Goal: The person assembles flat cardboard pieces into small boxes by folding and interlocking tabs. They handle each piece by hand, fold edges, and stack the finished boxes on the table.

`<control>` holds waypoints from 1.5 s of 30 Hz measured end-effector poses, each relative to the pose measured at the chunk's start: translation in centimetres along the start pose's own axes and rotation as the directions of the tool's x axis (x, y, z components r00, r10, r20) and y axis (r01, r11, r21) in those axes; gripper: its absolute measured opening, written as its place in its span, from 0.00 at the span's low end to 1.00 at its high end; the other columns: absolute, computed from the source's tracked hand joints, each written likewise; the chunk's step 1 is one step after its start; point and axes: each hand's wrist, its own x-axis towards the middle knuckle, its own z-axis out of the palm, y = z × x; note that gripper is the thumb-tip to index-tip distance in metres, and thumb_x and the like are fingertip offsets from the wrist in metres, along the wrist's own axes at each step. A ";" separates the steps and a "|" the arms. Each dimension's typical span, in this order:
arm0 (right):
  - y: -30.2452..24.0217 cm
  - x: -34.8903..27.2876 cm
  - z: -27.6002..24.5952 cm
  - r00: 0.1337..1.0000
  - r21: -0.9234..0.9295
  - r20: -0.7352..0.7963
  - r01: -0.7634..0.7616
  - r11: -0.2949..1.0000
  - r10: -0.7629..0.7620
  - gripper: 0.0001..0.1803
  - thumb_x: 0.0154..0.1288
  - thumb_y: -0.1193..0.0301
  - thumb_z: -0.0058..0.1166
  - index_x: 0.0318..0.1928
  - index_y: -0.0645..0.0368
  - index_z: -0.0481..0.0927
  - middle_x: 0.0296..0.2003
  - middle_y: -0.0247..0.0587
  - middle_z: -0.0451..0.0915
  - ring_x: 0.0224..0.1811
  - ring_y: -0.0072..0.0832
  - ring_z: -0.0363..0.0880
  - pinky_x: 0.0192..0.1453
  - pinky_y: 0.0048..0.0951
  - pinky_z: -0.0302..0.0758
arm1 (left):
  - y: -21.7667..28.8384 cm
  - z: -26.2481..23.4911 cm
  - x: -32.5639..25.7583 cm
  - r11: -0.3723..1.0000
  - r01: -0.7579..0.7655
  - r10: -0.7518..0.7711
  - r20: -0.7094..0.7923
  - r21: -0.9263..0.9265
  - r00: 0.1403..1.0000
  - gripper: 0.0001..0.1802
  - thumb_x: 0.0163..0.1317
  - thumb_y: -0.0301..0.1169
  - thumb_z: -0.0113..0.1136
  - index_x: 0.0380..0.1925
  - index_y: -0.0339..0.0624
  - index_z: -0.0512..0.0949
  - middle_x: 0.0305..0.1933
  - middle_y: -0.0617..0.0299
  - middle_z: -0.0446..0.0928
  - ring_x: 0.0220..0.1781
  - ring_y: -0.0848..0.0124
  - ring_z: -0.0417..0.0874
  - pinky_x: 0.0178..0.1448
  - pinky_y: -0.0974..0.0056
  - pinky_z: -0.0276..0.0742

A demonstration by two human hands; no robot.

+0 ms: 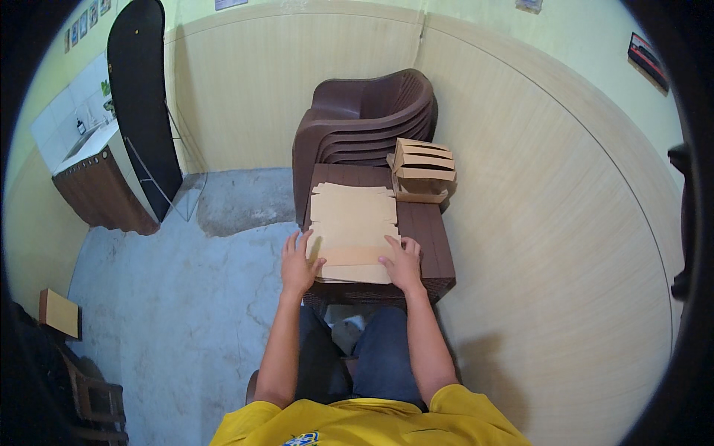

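Observation:
A flat, tan cardboard box blank (353,208) with notched side edges lies on the brown table in front of me. A crease band crosses its near part, and other cardboard layers show under its near edge. My left hand (299,265) rests at the blank's near left edge, fingers spread and thumb on the cardboard. At the near right edge, my right hand (404,264) mirrors it, with fingers apart and thumb reaching inward over the board. Neither hand is closed around the blank.
Folded cardboard boxes (424,167) are piled at the far right of the table (428,230). Behind it stand stacked brown plastic chairs (364,111). A wood-panelled wall (550,223) runs along the right. An ironing board (141,97) leans at the far left beside a sink counter (100,149).

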 end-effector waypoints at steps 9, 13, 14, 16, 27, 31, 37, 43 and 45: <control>-0.4 -2.5 -0.9 0.975 0.079 -0.222 0.030 0.996 -0.012 0.25 0.65 0.66 0.73 0.61 0.57 0.85 0.59 0.50 0.75 0.68 0.49 0.69 0.73 0.48 0.71 | 1.6 -1.1 -1.9 0.992 -0.043 0.044 0.007 -0.116 0.999 0.21 0.59 0.23 0.69 0.55 0.44 0.83 0.68 0.51 0.77 0.68 0.47 0.76 0.74 0.45 0.71; -0.3 -3.2 -0.8 0.960 0.288 -0.276 0.037 0.957 0.046 0.15 0.62 0.77 0.67 0.50 0.60 0.88 0.54 0.47 0.76 0.59 0.44 0.78 0.65 0.44 0.77 | 1.4 -0.6 -3.1 0.970 -0.119 0.089 -0.150 -0.210 0.985 0.11 0.57 0.16 0.67 0.40 0.39 0.85 0.60 0.50 0.78 0.58 0.52 0.81 0.62 0.50 0.77; -0.2 -3.2 -0.7 0.962 0.372 -0.259 0.018 0.928 0.086 0.13 0.61 0.79 0.66 0.47 0.61 0.89 0.53 0.46 0.77 0.56 0.42 0.80 0.62 0.43 0.78 | 1.5 -0.4 -3.4 0.958 -0.098 0.056 -0.159 -0.269 0.986 0.11 0.57 0.15 0.66 0.39 0.38 0.85 0.59 0.51 0.78 0.56 0.53 0.81 0.60 0.52 0.78; 0.2 -3.2 -0.5 0.954 0.415 -0.285 0.042 0.909 0.087 0.11 0.58 0.83 0.65 0.42 0.62 0.90 0.52 0.45 0.78 0.52 0.40 0.83 0.58 0.39 0.81 | 1.9 0.0 -3.9 0.915 0.004 -0.061 -0.128 -0.403 0.990 0.10 0.56 0.12 0.65 0.36 0.36 0.85 0.58 0.51 0.78 0.53 0.55 0.82 0.56 0.55 0.80; -0.9 -3.4 -0.6 0.971 0.506 -0.240 0.124 0.853 0.002 0.24 0.56 0.82 0.71 0.56 0.59 0.91 0.59 0.48 0.82 0.63 0.41 0.85 0.70 0.39 0.82 | 4.8 0.6 -4.7 0.895 -0.072 -0.020 -0.201 -0.440 0.979 0.30 0.59 0.15 0.69 0.63 0.42 0.84 0.63 0.49 0.86 0.65 0.54 0.87 0.69 0.55 0.82; -1.0 -3.0 -0.1 0.979 0.619 -0.197 0.079 0.781 0.057 0.25 0.59 0.85 0.71 0.59 0.59 0.89 0.59 0.49 0.83 0.63 0.40 0.86 0.68 0.36 0.83 | 3.9 0.9 -4.5 0.842 0.019 -0.081 -0.093 -0.539 0.992 0.34 0.62 0.13 0.69 0.70 0.41 0.79 0.63 0.50 0.87 0.66 0.55 0.89 0.69 0.57 0.84; -0.3 -2.3 0.6 0.993 0.740 -0.035 -0.051 0.671 0.114 0.27 0.64 0.90 0.66 0.63 0.61 0.84 0.60 0.46 0.87 0.63 0.34 0.87 0.69 0.35 0.83 | 2.0 0.8 -3.5 0.781 0.099 -0.080 0.058 -0.616 0.995 0.36 0.64 0.11 0.67 0.73 0.43 0.76 0.60 0.48 0.89 0.61 0.62 0.91 0.66 0.59 0.87; -0.4 -2.1 0.5 0.994 0.811 0.029 -0.085 0.579 0.104 0.27 0.68 0.92 0.59 0.66 0.63 0.81 0.63 0.48 0.87 0.68 0.34 0.85 0.71 0.34 0.82 | 1.8 -0.2 -2.5 0.759 0.243 -0.140 0.213 -0.604 0.967 0.33 0.65 0.13 0.69 0.71 0.41 0.78 0.57 0.51 0.91 0.57 0.62 0.93 0.65 0.60 0.88; -0.5 -2.1 0.4 0.993 0.777 0.072 -0.118 0.618 0.099 0.26 0.69 0.92 0.58 0.66 0.64 0.81 0.64 0.48 0.86 0.70 0.35 0.84 0.72 0.35 0.81 | 1.9 -0.6 -2.3 0.730 0.245 -0.106 0.247 -0.638 0.963 0.30 0.65 0.13 0.69 0.68 0.40 0.81 0.57 0.52 0.91 0.58 0.62 0.93 0.66 0.60 0.87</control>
